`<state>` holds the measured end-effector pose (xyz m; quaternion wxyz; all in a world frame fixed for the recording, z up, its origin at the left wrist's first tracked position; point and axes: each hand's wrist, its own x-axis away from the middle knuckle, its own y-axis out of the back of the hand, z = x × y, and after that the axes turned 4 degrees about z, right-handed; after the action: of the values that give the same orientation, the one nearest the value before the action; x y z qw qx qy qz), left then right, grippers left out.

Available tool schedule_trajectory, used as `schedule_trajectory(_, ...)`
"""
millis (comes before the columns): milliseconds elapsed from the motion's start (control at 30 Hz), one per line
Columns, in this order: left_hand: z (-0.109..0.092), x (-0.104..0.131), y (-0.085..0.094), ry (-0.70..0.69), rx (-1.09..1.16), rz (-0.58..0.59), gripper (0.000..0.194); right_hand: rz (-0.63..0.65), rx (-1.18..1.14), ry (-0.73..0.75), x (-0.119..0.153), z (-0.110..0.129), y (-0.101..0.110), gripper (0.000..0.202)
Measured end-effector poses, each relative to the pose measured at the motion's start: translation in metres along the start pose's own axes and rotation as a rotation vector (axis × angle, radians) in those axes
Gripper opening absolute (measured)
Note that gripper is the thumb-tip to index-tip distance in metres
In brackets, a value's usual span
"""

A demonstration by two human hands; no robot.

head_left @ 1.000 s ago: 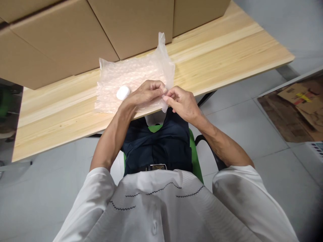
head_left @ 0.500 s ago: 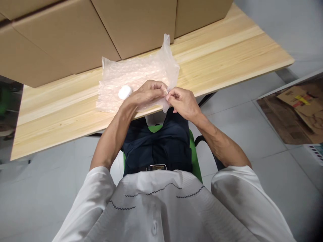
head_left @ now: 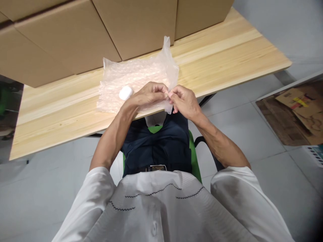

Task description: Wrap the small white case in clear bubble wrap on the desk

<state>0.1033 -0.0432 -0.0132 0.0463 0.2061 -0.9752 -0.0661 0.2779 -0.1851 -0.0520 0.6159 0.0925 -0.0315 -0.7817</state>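
A sheet of bubble wrap [head_left: 133, 72] lies on the wooden table near its front edge, its right side crumpled and standing up. On its left part rests a small white rounded case [head_left: 125, 93], beside my left wrist. My left hand [head_left: 151, 93] is closed in a pinch on the right edge of the bubble wrap. Right against it, my right hand [head_left: 185, 102] pinches the same edge, fingertips meeting those of the left. A short flap of the wrap hangs below the fingers over the table edge.
Large cardboard boxes [head_left: 141, 27] stand along the back of the table [head_left: 234, 50]. Below the front edge are my legs on a green chair [head_left: 195, 161]. Flattened cardboard [head_left: 300, 111] lies at the right, near a basket with slots [head_left: 315, 155].
Both hands stay at the wrap's edge with slightly shifted fingers. The hanging flap has moved a little to the right. The white case stays in place on the wrap.
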Motion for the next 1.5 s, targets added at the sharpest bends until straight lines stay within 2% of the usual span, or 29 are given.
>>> schedule_trajectory(133,0.005,0.000,0.002,-0.038,0.004,0.044,0.017,0.015,0.001,0.012,0.000,-0.002,0.001,0.029)
schedule_trajectory(300,0.013,-0.003,0.003,-0.076,-0.063,0.022,0.016,-0.003,0.038,-0.003,0.001,-0.001,-0.002,0.026)
schedule_trajectory(633,-0.001,-0.001,-0.005,-0.051,-0.120,-0.022,0.008,-0.036,0.102,-0.064,0.003,0.003,-0.005,0.022)
schedule_trajectory(833,0.006,-0.001,-0.008,-0.041,-0.030,-0.042,0.015,-0.045,0.064,-0.068,0.008,0.006,-0.001,0.019)
schedule_trajectory(933,0.013,-0.003,-0.008,-0.076,0.042,0.045,0.020,-0.032,0.180,-0.124,0.009,0.013,0.006,0.023)
schedule_trajectory(1000,0.018,-0.006,-0.006,-0.072,0.050,0.083,0.014,-0.013,0.252,-0.180,0.008,0.018,0.011,0.021)
schedule_trajectory(1133,0.018,-0.007,-0.009,-0.132,0.016,0.058,0.023,0.022,0.356,-0.232,0.006,0.023,0.018,0.013)
schedule_trajectory(1233,0.010,0.008,-0.010,-0.189,-0.134,-0.028,0.023,0.020,0.404,-0.224,0.007,0.022,0.021,0.011)
schedule_trajectory(1300,0.004,0.030,-0.002,-0.235,-0.270,-0.146,0.023,-0.006,0.399,-0.225,0.008,0.021,0.026,0.013)
schedule_trajectory(1400,-0.002,0.075,0.032,-0.264,-0.447,-0.408,0.025,-0.076,0.349,-0.227,0.008,0.018,0.041,0.022)
schedule_trajectory(1500,-0.002,0.119,0.080,-0.060,-0.641,-0.702,0.030,-0.139,0.414,-0.179,0.004,0.013,0.064,0.028)
